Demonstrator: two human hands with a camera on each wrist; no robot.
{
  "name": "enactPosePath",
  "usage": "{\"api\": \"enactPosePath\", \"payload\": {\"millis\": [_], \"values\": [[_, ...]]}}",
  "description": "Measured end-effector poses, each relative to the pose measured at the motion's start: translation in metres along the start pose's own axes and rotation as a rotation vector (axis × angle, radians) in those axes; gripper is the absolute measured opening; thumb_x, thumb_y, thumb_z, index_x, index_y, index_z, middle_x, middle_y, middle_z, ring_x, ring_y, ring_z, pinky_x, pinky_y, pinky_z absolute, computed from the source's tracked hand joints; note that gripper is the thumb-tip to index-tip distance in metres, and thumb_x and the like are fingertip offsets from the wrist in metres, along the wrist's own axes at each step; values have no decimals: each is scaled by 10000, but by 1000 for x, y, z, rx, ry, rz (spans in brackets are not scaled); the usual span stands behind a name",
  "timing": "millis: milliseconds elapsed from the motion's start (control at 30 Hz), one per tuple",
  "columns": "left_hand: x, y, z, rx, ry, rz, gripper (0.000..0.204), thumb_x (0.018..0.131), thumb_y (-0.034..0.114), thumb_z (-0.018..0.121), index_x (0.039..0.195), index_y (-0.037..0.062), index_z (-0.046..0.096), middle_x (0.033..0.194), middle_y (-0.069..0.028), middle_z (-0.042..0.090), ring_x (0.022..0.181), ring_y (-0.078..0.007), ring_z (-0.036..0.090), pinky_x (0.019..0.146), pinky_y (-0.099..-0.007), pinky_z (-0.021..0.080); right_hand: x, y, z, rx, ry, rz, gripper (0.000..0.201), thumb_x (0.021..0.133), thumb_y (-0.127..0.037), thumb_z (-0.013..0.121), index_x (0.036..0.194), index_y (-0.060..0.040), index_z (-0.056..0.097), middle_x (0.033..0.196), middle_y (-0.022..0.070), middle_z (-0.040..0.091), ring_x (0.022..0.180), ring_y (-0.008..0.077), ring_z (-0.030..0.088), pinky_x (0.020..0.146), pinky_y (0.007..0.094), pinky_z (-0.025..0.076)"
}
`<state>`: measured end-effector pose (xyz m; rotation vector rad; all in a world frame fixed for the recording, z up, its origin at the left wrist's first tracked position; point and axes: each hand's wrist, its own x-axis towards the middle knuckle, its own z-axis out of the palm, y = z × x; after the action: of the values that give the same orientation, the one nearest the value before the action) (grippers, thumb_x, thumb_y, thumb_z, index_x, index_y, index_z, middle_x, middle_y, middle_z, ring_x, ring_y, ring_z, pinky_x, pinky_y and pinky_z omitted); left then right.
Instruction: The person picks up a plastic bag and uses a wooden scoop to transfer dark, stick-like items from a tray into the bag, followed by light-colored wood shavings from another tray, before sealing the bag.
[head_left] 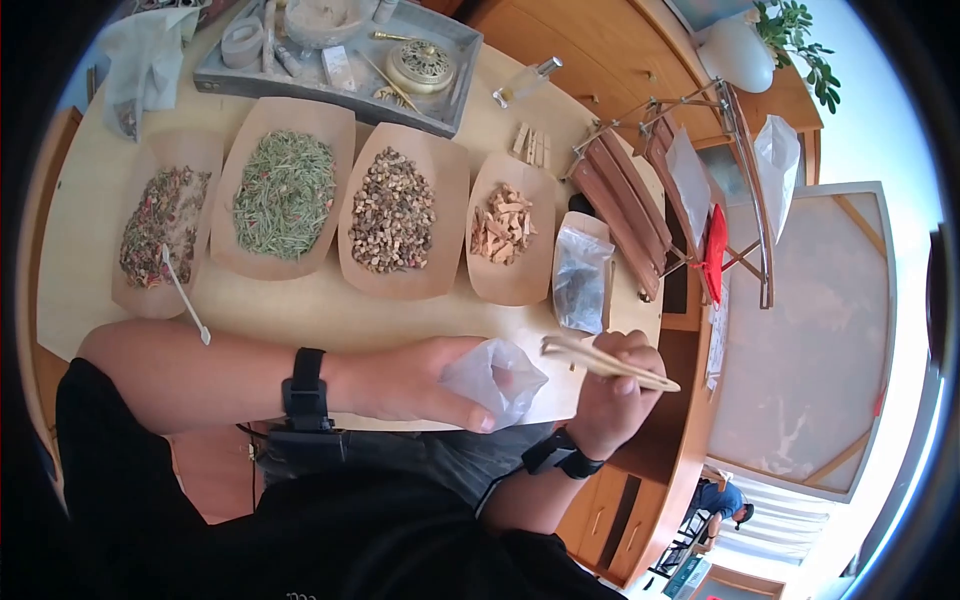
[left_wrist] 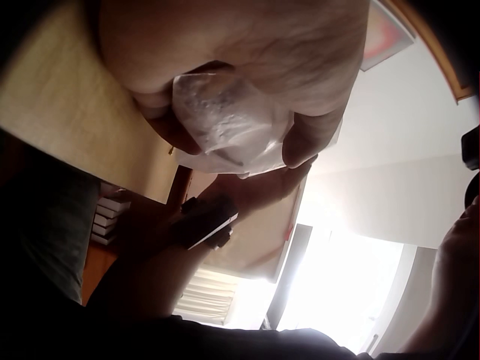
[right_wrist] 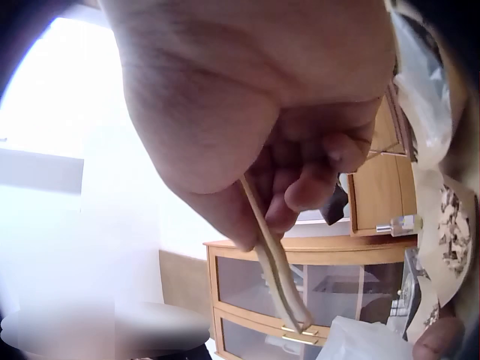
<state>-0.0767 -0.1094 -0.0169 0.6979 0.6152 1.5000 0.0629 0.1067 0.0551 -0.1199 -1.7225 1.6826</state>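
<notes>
In the head view my left hand [head_left: 425, 385] grips a translucent white bag [head_left: 505, 380], its mouth spread. The left wrist view shows this bag [left_wrist: 232, 124] between the thumb and fingers of my left hand [left_wrist: 240, 60]. To the right of the bag, my right hand [head_left: 618, 405] pinches light wooden tongs [head_left: 600, 362] above the table edge. Seen in the right wrist view, the tongs [right_wrist: 279, 281] hang from my right hand [right_wrist: 255, 127], with nothing visible at their lower end, near the bag [right_wrist: 360, 341]. What the bag contains is hidden.
Paper trays hold a dried mix [head_left: 150, 240], green needles [head_left: 285, 195], brown pieces [head_left: 392, 215] and wood chips [head_left: 505, 225]. A filled clear bag [head_left: 582, 280], a grey tray [head_left: 225, 80], a glass bottle [head_left: 525, 82] and a wooden rack [head_left: 625, 205] stand around. A white spatula [head_left: 185, 295] lies left.
</notes>
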Motion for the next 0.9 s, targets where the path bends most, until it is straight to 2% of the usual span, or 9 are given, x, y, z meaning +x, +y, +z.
{"api": "enactPosePath", "payload": {"millis": [67,200,267,300,333,400,433,667,900], "values": [[-1,0,2,93,69,51,701,930,243,849,1491,14,495,1269,-42,618,1191,-144,594,1049,-336,503,3,-6,-2,-144,-182,-56,358,851,-253,901,975,29,719,860,92,617,670,171,536,592,296,393],[2,-5,2,58,35,45,707,925,237,852,1491,9,497,1265,-43,618,1190,-147,591,1047,-335,500,2,-6,6,-170,-191,-37,343,841,-253,904,944,22,726,833,92,631,658,167,544,588,293,402],[1,-3,1,70,33,45,706,923,234,854,1490,6,502,1265,-42,621,1184,-144,587,1042,-336,501,7,-2,22,-125,231,13,254,847,-178,883,910,15,731,824,94,649,665,150,555,584,300,421],[-1,-2,2,70,35,44,706,923,234,854,1490,6,502,1265,-42,621,1184,-144,587,1042,-336,501,10,-4,21,-332,200,114,169,882,-87,844,953,33,749,870,88,676,709,129,585,620,281,444],[-2,1,4,30,15,32,692,923,233,854,1480,8,511,1253,-35,622,1176,-137,587,1037,-332,502,12,1,23,-332,200,114,169,882,-87,844,953,33,749,870,88,676,709,129,585,620,281,444],[-2,4,6,-7,-11,22,678,923,232,854,1470,10,521,1241,-28,624,1168,-130,586,1031,-329,503,14,19,27,-762,107,97,153,920,-35,811,1034,53,759,911,76,705,770,118,612,680,260,468],[-3,4,7,-6,-15,18,657,924,231,853,1454,12,533,1226,-20,625,1156,-122,587,1022,-323,505,15,25,28,-794,72,91,171,937,-49,812,1068,50,767,931,54,717,818,114,628,727,258,483],[-2,1,6,-19,-15,36,606,918,231,862,1404,22,565,1191,-9,627,1116,-109,592,991,-315,511,22,27,43,-869,76,97,149,909,-52,833,1023,32,785,880,68,716,761,131,638,705,285,504],[-1,3,8,3,-3,50,612,923,226,853,1417,22,556,1191,-8,625,1127,-120,590,1006,-327,507,19,19,46,-1026,-51,-1,138,903,-34,814,1029,19,791,864,89,732,722,153,657,691,292,520]]}}
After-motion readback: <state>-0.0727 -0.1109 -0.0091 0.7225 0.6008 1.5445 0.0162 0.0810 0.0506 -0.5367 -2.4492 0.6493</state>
